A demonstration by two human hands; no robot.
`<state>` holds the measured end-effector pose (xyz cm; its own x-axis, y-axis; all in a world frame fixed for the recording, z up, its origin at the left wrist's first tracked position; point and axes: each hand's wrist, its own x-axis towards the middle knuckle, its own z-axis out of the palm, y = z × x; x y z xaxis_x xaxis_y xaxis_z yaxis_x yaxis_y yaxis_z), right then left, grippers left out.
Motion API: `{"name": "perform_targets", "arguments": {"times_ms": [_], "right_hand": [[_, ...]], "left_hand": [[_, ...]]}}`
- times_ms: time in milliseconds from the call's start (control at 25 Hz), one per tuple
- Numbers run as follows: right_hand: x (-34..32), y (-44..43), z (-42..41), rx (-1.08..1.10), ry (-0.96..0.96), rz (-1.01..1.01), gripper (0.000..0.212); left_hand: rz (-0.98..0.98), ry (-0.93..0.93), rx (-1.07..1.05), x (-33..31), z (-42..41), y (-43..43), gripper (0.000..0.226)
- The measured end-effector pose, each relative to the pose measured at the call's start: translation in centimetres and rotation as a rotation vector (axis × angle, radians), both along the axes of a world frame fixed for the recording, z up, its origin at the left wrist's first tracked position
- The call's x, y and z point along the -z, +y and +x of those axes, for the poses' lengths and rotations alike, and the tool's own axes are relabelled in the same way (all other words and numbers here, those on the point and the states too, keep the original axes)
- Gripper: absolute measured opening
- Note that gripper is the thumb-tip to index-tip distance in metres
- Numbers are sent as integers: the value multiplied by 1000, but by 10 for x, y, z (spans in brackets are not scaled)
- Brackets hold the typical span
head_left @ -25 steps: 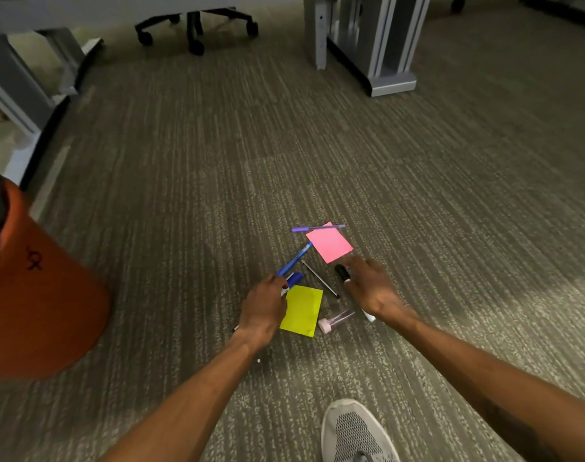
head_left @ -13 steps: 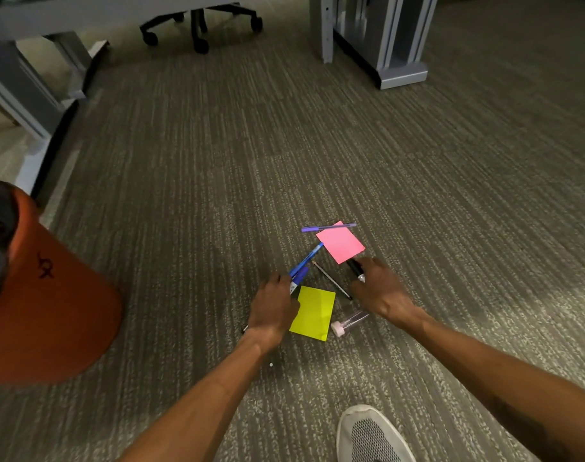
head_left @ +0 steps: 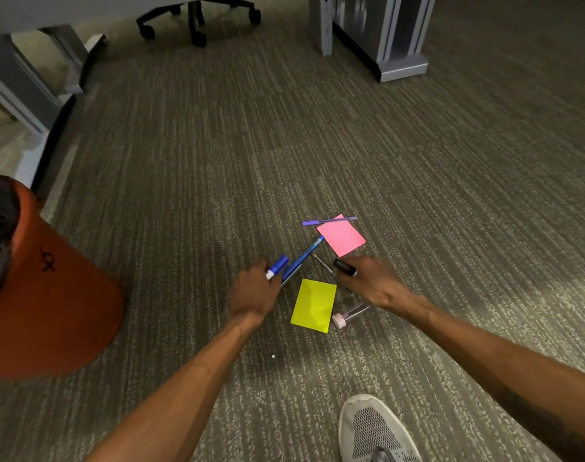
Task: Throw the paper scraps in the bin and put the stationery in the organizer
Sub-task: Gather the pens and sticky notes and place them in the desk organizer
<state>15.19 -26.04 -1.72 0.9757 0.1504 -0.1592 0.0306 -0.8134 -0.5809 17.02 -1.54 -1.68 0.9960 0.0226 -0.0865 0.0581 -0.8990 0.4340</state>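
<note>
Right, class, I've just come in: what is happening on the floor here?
A person is gathering stationery off the carpet. The left hand grips a blue marker and a blue pen; the right hand grips a black marker. A pink note, a yellow note, a purple pen and a small clear tube lie on the floor. An orange bin stands to the left.

Dim indoor light, soft shadows, warped edges

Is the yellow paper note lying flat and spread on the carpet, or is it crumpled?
Spread flat. The yellow note lies open on the carpet with faint creases only, between both hands, untouched.
</note>
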Motion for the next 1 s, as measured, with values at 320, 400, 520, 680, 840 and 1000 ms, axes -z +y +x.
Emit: {"name": "perform_targets", "arguments": {"times_ms": [320, 400, 520, 680, 840, 1000], "right_hand": [[-1, 5, -1, -50, -105, -65, 23], [1, 10, 7, -52, -159, -91, 24], [5, 23, 27, -7, -199, -80, 22], [7, 24, 70, 31, -254, -75, 26], [10, 18, 122, 23, -186, -177, 31], [18, 22, 152, -80, -188, -280, 34]], "left_hand": [[-58, -48, -2, 3, -11, 0, 31], [-63, -42, 8, 3, -9, -1, 30], [-77, -96, -5, 0, 6, -6, 26], [-63, -44, 37, -1, 39, -28, 27], [-18, 46, 84, 10, 61, -44, 33], [-11, 68, 46, 23, 76, -49, 37]]}}
